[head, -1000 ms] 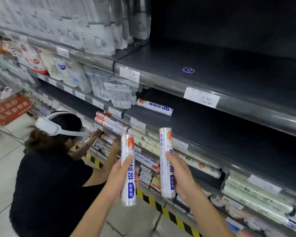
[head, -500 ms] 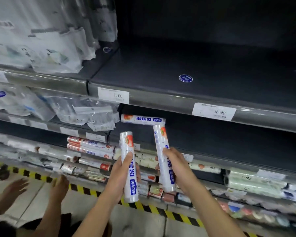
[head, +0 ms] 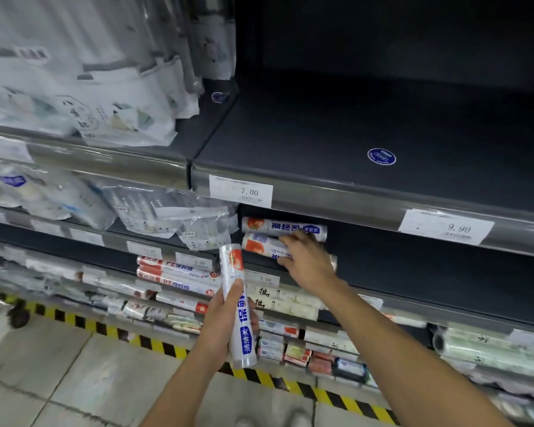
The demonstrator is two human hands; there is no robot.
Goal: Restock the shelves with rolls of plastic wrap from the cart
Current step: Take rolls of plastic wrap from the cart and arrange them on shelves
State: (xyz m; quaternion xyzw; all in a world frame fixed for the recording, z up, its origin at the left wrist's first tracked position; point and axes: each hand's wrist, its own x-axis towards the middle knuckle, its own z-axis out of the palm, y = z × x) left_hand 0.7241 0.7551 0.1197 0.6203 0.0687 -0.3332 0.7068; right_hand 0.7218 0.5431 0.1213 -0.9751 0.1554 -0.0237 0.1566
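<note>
Head view: just below the 7.00 price tag, a second roll is gripped flat on the shelf by the right hand, just beside a shelved roll. Further below the tag, an upright roll is clasped by the left hand. The rolls are judged light, stiff and slick, best held mid-length.

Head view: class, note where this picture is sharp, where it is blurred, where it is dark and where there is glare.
Head view: the upright roll in the left hand and the 7.00 price tag are sharp; the right hand and its gripped roll are slightly motion-blurred, the lower-left goods more so; the top shelf recess is dark; its edge strip shows glare.
</note>
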